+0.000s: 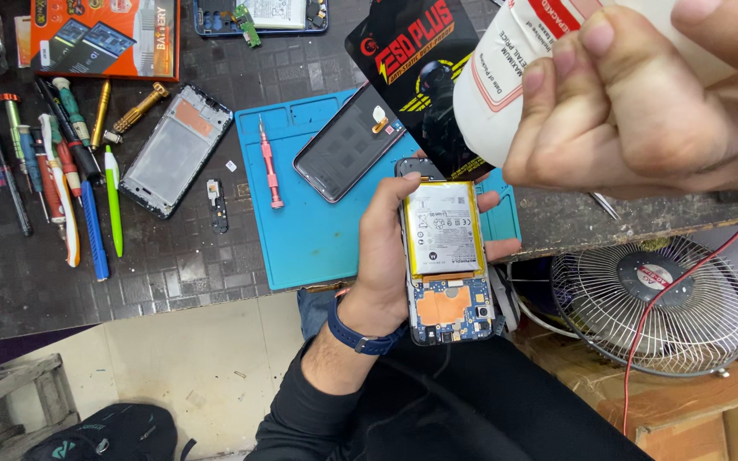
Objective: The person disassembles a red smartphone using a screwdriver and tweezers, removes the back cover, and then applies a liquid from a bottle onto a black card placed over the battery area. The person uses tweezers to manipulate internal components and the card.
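From the head view I am watching the left hand (383,256) holding an opened phone (448,265) just off the near edge of the table (61,273), above the lap. The grip is wrapping the phone's left side, thumb along that edge, fingertips showing on the right edge, so it is closed on the phone. The phone is lying back-up with its yellow-bordered battery (443,229) exposed and the circuit board end pointing toward the body; its long axis is running nearly straight away from me, top to bottom in the frame.

The right hand (642,94) is hovering close to the camera, up and to the right of the phone, and its grip is clenching a white plastic bottle (506,94) with fingers curled tight around it. The bottle is slanting down-left, its lower end toward the phone, though I cannot see its tip. The left hand is the one on the phone; the right is well apart from it.

On the blue mat (309,230) a second phone (348,141) and a pink screwdriver (270,166) are lying. A phone frame (174,149) is sitting left of the mat, and a wire fan (655,303) is resting below the table.
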